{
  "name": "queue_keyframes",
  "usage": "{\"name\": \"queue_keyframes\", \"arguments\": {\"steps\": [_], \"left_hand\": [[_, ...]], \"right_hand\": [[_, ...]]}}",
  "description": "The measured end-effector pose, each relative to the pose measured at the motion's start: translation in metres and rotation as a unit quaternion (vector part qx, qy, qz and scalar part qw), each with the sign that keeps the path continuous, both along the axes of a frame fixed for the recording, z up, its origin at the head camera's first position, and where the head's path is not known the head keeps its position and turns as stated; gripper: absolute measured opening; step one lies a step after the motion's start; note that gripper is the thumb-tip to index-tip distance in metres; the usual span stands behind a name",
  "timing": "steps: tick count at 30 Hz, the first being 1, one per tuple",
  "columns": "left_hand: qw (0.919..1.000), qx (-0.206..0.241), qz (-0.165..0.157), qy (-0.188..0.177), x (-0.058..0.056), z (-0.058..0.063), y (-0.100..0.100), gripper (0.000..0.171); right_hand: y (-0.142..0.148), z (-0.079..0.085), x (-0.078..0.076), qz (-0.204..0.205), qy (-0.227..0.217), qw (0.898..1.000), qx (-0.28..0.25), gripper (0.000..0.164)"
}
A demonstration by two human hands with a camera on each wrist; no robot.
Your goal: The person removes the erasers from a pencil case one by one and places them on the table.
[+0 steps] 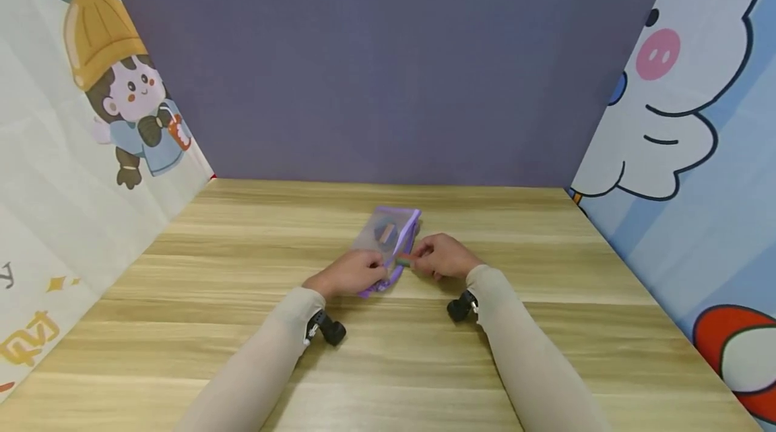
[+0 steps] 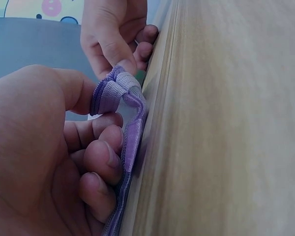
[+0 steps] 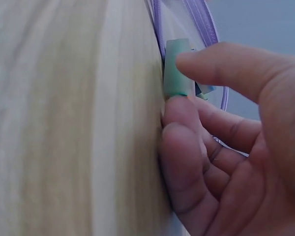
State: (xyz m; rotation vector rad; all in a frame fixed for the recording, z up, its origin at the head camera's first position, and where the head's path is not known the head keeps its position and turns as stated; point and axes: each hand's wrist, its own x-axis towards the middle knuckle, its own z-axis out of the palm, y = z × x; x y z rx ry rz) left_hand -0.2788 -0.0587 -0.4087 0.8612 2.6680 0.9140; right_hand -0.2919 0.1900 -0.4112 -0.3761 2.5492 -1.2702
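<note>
A see-through zip pouch [image 1: 370, 236] with purple trim lies on the table, its zipped edge toward my hands. Between thumb and forefinger, my left hand [image 1: 351, 273] pinches the purple trim [image 2: 110, 93] at the near end of the opening. My right hand [image 1: 445, 257] holds a small green block [image 3: 176, 69], which looks like an eraser, between thumb and fingers at the mouth of the pouch. Through the clear side show a dark round thing [image 1: 382, 228] and a small pinkish block [image 1: 387, 233]; their kinds are hard to tell.
The wood-grain table [image 1: 388, 364] reaches back to a plain dark grey-blue panel [image 1: 388, 68]. Cartoon-printed sheets [image 1: 54, 169] stand at the left and right sides. A small black camera [image 1: 332, 331] is strapped at each wrist.
</note>
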Motion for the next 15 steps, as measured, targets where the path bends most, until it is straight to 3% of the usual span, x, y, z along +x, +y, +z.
{"name": "queue_keyframes", "arguments": {"steps": [15], "left_hand": [[0.9999,0.012,-0.003,-0.009,0.0016,0.0004,0.0006,0.021]], "right_hand": [[0.0023,0.0014,0.0035,0.008,0.013,1.0,0.004,0.014]]}}
